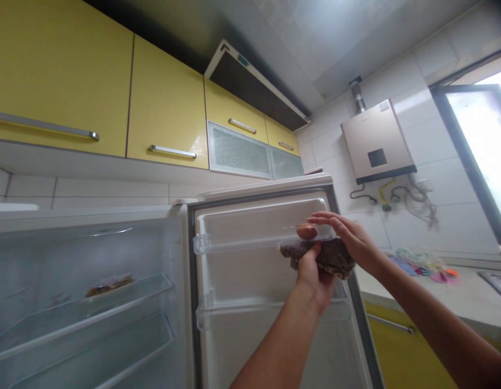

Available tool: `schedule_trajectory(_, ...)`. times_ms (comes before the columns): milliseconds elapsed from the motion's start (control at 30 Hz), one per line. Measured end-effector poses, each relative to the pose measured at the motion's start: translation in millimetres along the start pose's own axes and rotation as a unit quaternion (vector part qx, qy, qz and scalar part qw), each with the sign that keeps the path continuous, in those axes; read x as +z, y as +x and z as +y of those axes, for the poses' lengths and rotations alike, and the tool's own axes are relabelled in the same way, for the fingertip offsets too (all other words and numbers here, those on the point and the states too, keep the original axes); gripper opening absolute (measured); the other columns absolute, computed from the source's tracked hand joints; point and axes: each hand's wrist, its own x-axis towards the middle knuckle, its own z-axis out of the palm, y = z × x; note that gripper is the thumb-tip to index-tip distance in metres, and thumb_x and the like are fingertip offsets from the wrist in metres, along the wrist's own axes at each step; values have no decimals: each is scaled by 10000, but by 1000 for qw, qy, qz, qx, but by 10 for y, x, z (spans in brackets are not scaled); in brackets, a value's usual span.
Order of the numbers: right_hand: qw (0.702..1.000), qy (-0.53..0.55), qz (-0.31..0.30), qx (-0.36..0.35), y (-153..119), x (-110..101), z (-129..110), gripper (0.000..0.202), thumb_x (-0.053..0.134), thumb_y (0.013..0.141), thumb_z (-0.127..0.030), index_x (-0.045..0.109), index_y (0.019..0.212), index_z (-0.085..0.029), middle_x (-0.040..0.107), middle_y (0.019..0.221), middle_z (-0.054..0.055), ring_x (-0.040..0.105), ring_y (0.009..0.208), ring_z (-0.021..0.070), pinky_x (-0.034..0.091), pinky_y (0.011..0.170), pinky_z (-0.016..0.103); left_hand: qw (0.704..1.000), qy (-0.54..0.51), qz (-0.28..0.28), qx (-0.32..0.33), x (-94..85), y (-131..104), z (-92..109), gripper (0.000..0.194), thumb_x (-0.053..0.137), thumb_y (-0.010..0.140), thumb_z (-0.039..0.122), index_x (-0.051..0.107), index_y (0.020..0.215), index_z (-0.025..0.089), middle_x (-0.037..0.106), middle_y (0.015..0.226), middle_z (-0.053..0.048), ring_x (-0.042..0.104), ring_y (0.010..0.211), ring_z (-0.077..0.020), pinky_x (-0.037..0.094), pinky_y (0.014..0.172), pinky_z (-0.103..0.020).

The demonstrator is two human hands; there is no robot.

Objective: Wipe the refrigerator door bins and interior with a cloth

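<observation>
My left hand [313,281] is closed around a bunched, dark brown fuzzy cloth [335,256], with the thumb lying across its front. Just above it, my right hand [351,232] has its fingers stretched out to the left, the tips by a brown egg [306,232]. The egg shows at the rim of the upper clear door shelf [238,244]; whether the fingertips touch it I cannot tell. Both hands are in front of the open fridge door [242,275]. Part of the cloth is hidden behind my left hand.
On the left, the fridge interior has glass shelves [112,319] and a packaged item [109,285]. A lower door shelf [242,313] runs beneath my hands. Plastic bags and colourful cloths [428,267] lie on the counter [456,297] at right. Yellow cabinets [165,102] hang above.
</observation>
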Motion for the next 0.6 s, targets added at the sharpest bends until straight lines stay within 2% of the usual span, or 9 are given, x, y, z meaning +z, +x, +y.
schedule_trajectory(67, 1000, -3, -10, 4, 1, -6, -10, 449, 421, 980, -587, 718, 1155, -298, 763, 1214, 27, 661, 1208, 264, 466, 1084, 429, 1000, 13, 8, -6, 7, 1, 37, 206, 587, 877, 200, 699, 988, 67, 765, 883, -129, 719, 754, -177, 585, 687, -245)
schedule_trajectory(167, 1000, -15, -13, -5, -12, 9, -20, 443, 427, 978, -583, 721, 1143, -295, 760, 1210, 32, 663, 1195, 268, 477, 1071, 435, 999, 13, 39, 21, -73, -61, 230, 207, 596, 845, 187, 679, 1005, 86, 763, 915, -142, 721, 780, -194, 590, 705, -275)
schedule_trajectory(233, 1000, -7, -6, -9, -30, 21, -21, 433, 433, 977, -579, 715, 1154, -302, 758, 1213, 32, 657, 1209, 269, 475, 1074, 441, 991, 9, 100, 84, -174, -128, 434, 161, 615, 810, 155, 659, 960, 119, 752, 892, -115, 712, 751, -182, 589, 712, -287)
schedule_trajectory(300, 1000, 2, -3, -7, -53, 31, -15, 416, 437, 978, -573, 713, 1157, -318, 756, 1213, 25, 654, 1210, 268, 472, 1074, 445, 962, 17, 192, 192, -312, -201, 676, 148, 635, 766, 118, 632, 908, 158, 726, 861, -65, 691, 709, -159, 585, 712, -295)
schedule_trajectory(367, 1000, -2, -4, -10, -75, 39, 3, 393, 448, 977, -563, 716, 1154, -336, 753, 1216, 17, 651, 1203, 266, 468, 1067, 443, 915, 26, 273, 296, -498, -267, 928, 189, 652, 745, 123, 614, 918, 189, 708, 919, -33, 679, 736, -144, 581, 745, -307)
schedule_trajectory(467, 1000, -2, 0, -19, -93, 53, 59, 368, 463, 977, -547, 721, 1147, -347, 751, 1218, 11, 644, 1200, 264, 454, 1071, 443, 841, 69, 337, 417, -880, -323, 1258, 291, 680, 759, 212, 597, 1037, 222, 690, 1128, -42, 691, 948, -173, 564, 891, -353)
schedule_trajectory(533, 1000, 10, 6, -19, -94, 61, 104, 363, 471, 977, -542, 719, 1154, -345, 750, 1227, 11, 635, 1217, 266, 432, 1096, 455, 750, 190, 364, 518, -1181, -324, 1422, 383, 684, 768, 284, 580, 1131, 215, 676, 1226, -100, 670, 1113, -245, 523, 1010, -431)
schedule_trajectory(600, 1000, 19, 12, -17, -92, 65, 133, 366, 469, 977, -542, 720, 1152, -341, 744, 1250, 13, 616, 1253, 271, 400, 1131, 469, 635, 344, 370, 585, -1462, -312, 1538, 465, 686, 763, 310, 577, 1196, 180, 650, 1295, -173, 605, 1255, -320, 432, 1132, -503)
